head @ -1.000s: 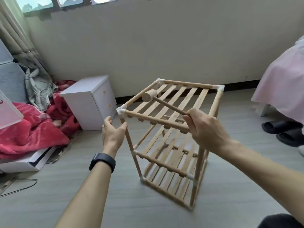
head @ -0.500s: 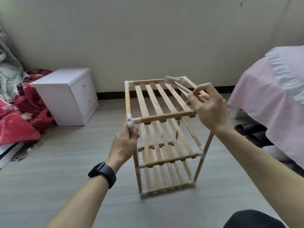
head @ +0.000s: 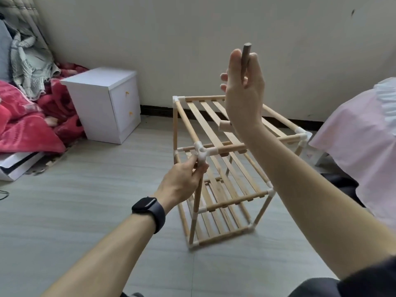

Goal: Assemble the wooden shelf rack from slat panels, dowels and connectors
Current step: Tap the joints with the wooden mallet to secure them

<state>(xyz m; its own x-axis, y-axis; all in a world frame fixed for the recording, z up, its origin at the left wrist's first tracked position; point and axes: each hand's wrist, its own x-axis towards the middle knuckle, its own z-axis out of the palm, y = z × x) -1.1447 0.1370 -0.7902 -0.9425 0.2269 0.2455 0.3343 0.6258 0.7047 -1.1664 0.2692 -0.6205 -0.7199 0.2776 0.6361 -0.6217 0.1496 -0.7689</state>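
- Fingers (head: 191, 166) of left hand (head: 182, 181) are being curled round post (head: 198, 196), connector (head: 201, 151) just above.
- Mallet (head: 245, 56) is being gripped by right hand (head: 244, 99), raised.
- A square tap is being advised.

pale wood rack (head: 233, 199), white connectors (head: 201, 150), blanket (head: 27, 129) — red

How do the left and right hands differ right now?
The left hand is low, gripping the near-left post of the rack just under the top connector; the right hand is high above the rack, holding the mallet with its head down. The left wrist wears a watch; the right is bare. Both hold wood.
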